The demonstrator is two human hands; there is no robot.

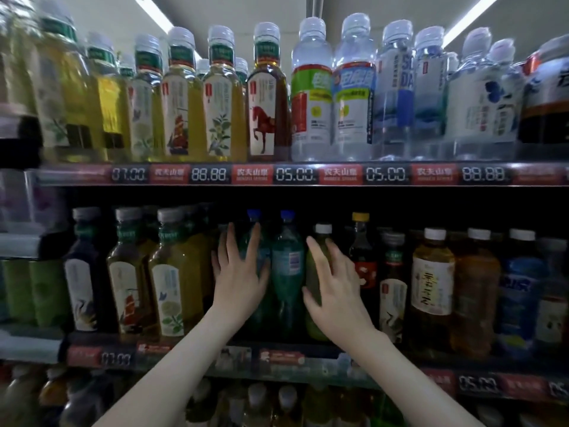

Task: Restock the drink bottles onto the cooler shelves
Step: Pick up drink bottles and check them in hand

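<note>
Head view: the top shelf (308, 163) is packed along its whole front. Pale and amber tea bottles (181, 100) stand to the left and clear water bottles (354, 97) to the right, with no gap showing.

The work is on the middle shelf (277, 354), near the centre. The left hand (238, 274) lies flat with its fingers spread and fairly straight against a blue-capped green bottle (246, 241), pressing it rather than closing round it. Just beside that on the right stands a second blue-capped bottle (288, 260), upright and untouched. The right hand (335, 285) holds a white-capped green bottle (315, 272), thumb on its near left side and fingers wrapped over the right. This bottle stands upright among the others in the row. Whether its base is fully down on the shelf cannot be told, as the wrist hides it.

Left of the hands the tea bottles line the front. Right of them a yellow-capped dark bottle (361, 248) sits a little farther back, then more tea and blue-labelled drinks. The bottom shelf (261, 402) is blurred, though many caps show there.

In my judgement restocking is well along: the rows look nearly full, and the centre of the middle shelf is what is being filled or straightened. No crate or loose stock is in view, so how many bottles remain cannot be told.
</note>
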